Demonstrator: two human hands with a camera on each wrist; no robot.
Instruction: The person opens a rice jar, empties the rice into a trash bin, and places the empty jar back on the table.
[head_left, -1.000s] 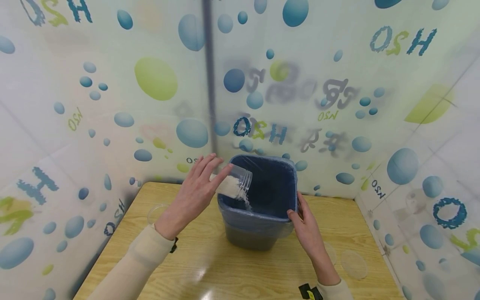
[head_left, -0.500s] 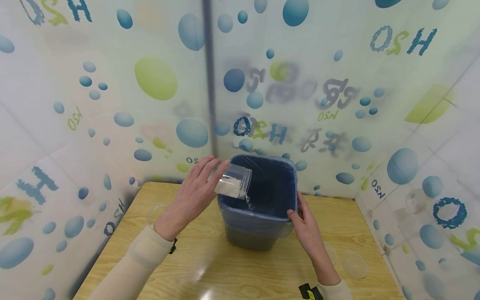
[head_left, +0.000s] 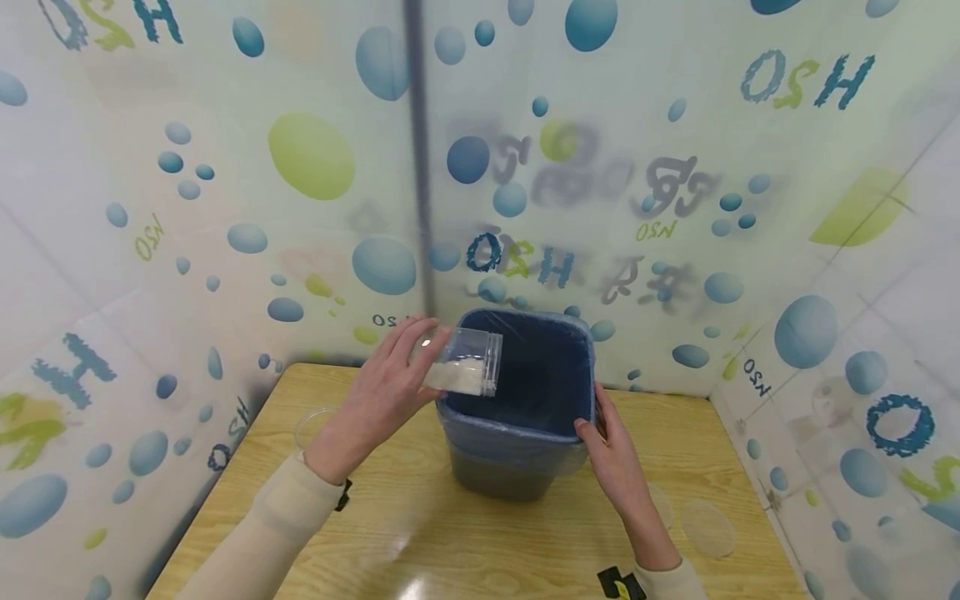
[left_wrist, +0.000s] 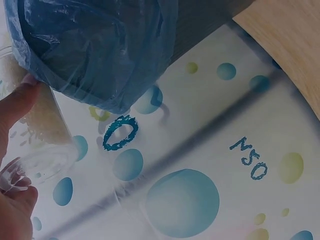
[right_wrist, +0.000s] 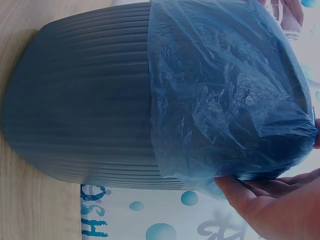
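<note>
In the head view my left hand (head_left: 378, 396) grips a clear plastic jar (head_left: 483, 350) lying nearly sideways, its mouth over the left side of a grey bin (head_left: 498, 479). White, rice-like grains (left_wrist: 47, 117) lie along the jar's lower side. A blue plastic liner (head_left: 517, 446) folds over the bin's rim, and the bin stands upright on the table. At the right corner of the rim my right hand (head_left: 615, 458) holds bin and liner, thumb outside on top. The right wrist view shows its fingers against the liner (right_wrist: 215, 100). The bin's bottom is too dark to see.
Two thin, clear round discs lie on the wooden table (head_left: 397, 517) at the right; one disc (head_left: 708, 529) is in full view, the other partly behind my right wrist. A clear round rim (head_left: 311, 425) shows behind my left wrist. Printed curtains (head_left: 315, 225) surround the table.
The jar has tipped back towards level and shifted slightly left. Grains fell from its mouth into the bin before; now no falling stream shows. My right hand stays at the rim.
</note>
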